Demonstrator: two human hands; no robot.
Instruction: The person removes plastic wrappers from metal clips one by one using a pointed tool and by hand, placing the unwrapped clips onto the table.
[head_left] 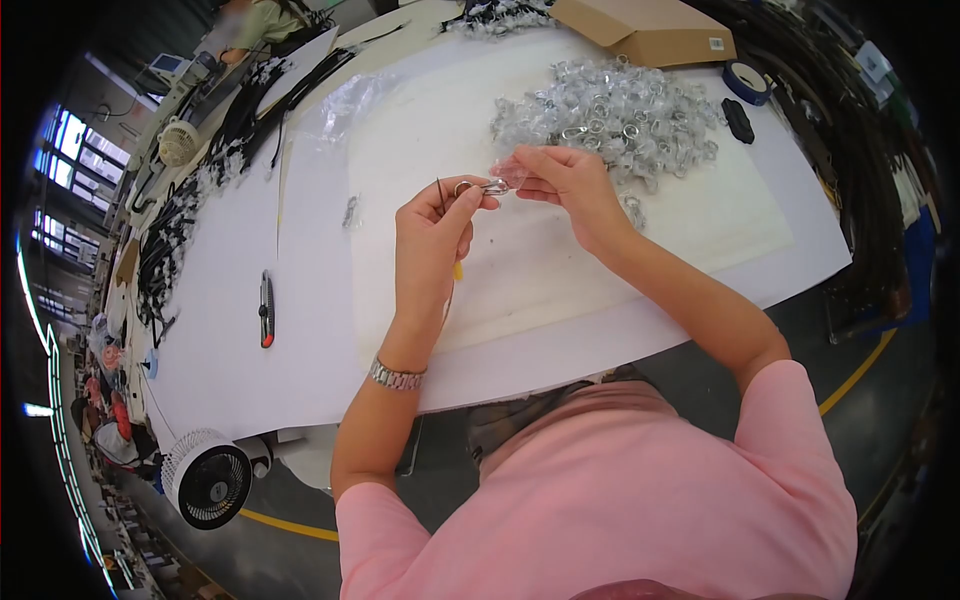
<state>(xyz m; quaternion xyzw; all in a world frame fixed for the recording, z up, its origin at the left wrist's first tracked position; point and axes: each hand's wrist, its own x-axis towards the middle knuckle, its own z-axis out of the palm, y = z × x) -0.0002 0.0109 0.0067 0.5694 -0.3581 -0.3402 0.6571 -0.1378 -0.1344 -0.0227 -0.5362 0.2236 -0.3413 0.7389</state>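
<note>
Between my two hands is a silvery metal snap hook. My left hand pinches its ring end between thumb and fingers. A thin dark item also stands out of this hand, and a yellow piece shows beneath it; I cannot make out what they belong to. My right hand pinches a clear plastic wrapper at the hook's other end. Just beyond the right hand lies a heap of similar metal hooks in clear plastic. One small wrapped piece lies left of my left hand.
On the white table lie a box cutter, crumpled clear plastic, a tape roll and a black object. A cardboard box sits at the back. Black straps line the left edge, near a fan. Another person sits far left.
</note>
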